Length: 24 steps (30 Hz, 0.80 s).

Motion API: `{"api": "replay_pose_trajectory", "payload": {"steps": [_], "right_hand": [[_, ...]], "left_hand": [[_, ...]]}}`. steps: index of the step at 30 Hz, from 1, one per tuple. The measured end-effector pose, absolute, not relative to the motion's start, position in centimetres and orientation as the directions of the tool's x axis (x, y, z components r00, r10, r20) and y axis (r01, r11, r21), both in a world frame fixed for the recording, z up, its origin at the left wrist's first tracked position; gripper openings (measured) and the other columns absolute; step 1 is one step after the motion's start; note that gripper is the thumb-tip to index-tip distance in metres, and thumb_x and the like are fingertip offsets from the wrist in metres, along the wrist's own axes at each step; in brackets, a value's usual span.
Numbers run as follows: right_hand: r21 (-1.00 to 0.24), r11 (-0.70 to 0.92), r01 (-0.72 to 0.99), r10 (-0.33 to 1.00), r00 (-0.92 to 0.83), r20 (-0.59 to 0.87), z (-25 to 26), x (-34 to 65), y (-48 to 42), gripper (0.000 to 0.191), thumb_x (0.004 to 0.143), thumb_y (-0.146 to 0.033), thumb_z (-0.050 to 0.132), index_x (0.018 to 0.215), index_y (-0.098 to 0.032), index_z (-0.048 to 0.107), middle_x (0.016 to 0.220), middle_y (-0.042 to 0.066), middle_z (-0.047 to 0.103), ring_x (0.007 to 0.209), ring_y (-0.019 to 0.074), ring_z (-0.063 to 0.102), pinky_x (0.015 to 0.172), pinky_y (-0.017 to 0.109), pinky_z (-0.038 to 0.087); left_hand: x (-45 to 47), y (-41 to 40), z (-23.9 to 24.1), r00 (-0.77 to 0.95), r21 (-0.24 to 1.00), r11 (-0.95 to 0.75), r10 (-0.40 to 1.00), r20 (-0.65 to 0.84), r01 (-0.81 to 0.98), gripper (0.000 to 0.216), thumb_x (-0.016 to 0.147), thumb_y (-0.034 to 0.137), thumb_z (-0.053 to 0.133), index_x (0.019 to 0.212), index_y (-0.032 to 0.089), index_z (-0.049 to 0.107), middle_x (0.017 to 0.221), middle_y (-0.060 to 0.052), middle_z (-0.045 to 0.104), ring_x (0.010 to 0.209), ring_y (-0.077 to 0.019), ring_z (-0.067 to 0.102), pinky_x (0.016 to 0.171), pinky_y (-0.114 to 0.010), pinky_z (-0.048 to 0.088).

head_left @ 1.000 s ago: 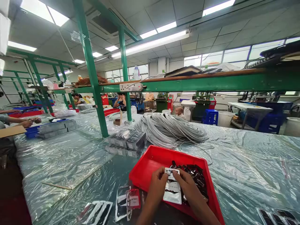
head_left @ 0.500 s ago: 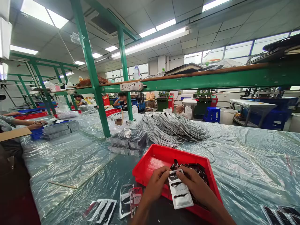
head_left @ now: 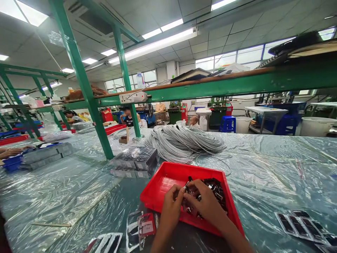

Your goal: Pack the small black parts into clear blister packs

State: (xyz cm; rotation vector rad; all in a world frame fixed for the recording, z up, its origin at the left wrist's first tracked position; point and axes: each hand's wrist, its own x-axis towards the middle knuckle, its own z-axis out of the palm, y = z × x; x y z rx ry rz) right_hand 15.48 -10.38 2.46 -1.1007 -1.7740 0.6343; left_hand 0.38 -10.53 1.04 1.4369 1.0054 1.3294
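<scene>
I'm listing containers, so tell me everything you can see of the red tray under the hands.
The red tray is open-topped and roughly rectangular, with slightly shiny, plastic-looking walls. It sits upright, askew to the camera, on the film-covered table, in front of the grey cable coil. Small dark, shiny pieces lie heaped in its right part; bare floor shows at left. The left hand and right hand are over it; whether they touch it is unclear.
</scene>
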Motion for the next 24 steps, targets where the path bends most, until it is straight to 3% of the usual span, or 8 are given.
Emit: {"api": "replay_pose_trajectory", "payload": {"steps": [7,12,16,18,21,24], "right_hand": [[-0.865,0.391,0.314,0.919,-0.185,0.349,3.5,16.3,-10.2,0.021,0.082,-0.034,0.065,0.095,-0.02,0.073,0.09,0.005,0.075,0.086,0.0225,0.069,0.076,0.03,0.053],[-0.949,0.241,0.204,0.969,-0.001,0.246,2.4,18.2,-8.0,0.033,0.085,-0.038,0.05,0.097,-0.017,0.072,0.093,0.009,0.075,0.085,0.0248,0.071,0.074,0.036,0.056],[-0.859,0.229,0.459,0.925,0.171,0.338,1.6,19.3,-7.2,0.038,0.08,-0.038,0.058,0.106,-0.015,0.07,0.111,0.015,0.07,0.104,0.0298,0.065,0.093,0.046,0.048],[-0.82,0.26,0.51,0.933,0.088,0.35,1.6,19.0,-7.5,0.039,0.08,-0.042,0.062,0.106,-0.014,0.069,0.11,0.015,0.07,0.102,0.0299,0.064,0.092,0.045,0.048],[-0.901,0.298,0.315,0.945,-0.228,0.233,2.0,17.7,-8.4,0.037,0.088,-0.048,0.056,0.095,-0.015,0.07,0.087,0.008,0.073,0.079,0.023,0.067,0.071,0.033,0.051],[-0.943,0.29,0.16,0.935,-0.255,0.244,2.5,16.7,-8.9,0.04,0.09,-0.052,0.053,0.085,-0.015,0.068,0.074,0.004,0.07,0.067,0.0199,0.064,0.061,0.029,0.047]], "left_hand": [[-0.2,-10.8,1.5,0.151,0.945,-0.315,0.942,0.3,0.092,0.032,0.089,0.049,0.055,0.078,0.019,0.057,0.068,0.002,0.054,0.062,-0.0131,0.051,0.059,-0.023,0.041],[-1.1,-9.5,0.6,-0.003,0.953,-0.273,0.961,0.276,0.133,0.037,0.084,0.055,0.056,0.072,0.02,0.054,0.058,0.005,0.051,0.054,-0.0126,0.049,0.055,-0.024,0.039],[-1.5,-8.9,0.5,-0.035,0.974,-0.224,0.974,0.225,0.016,0.042,0.08,0.06,0.06,0.07,0.02,0.053,0.052,0.007,0.048,0.047,-0.0114,0.047,0.049,-0.023,0.039],[-1.5,-9.0,0.6,0.008,0.975,-0.215,0.976,0.216,-0.047,0.041,0.078,0.059,0.063,0.073,0.019,0.056,0.056,0.006,0.048,0.049,-0.011,0.047,0.048,-0.022,0.04],[-1.3,-9.1,0.7,0.058,0.978,-0.179,0.981,0.186,-0.112,0.041,0.078,0.059,0.064,0.08,0.017,0.06,0.064,0.005,0.053,0.052,-0.0107,0.05,0.046,-0.022,0.042],[-1.2,-9.2,0.7,0.131,0.982,-0.145,0.978,0.16,-0.12,0.04,0.078,0.056,0.066,0.083,0.016,0.062,0.065,0.003,0.057,0.054,-0.012,0.054,0.05,-0.024,0.047]]}}
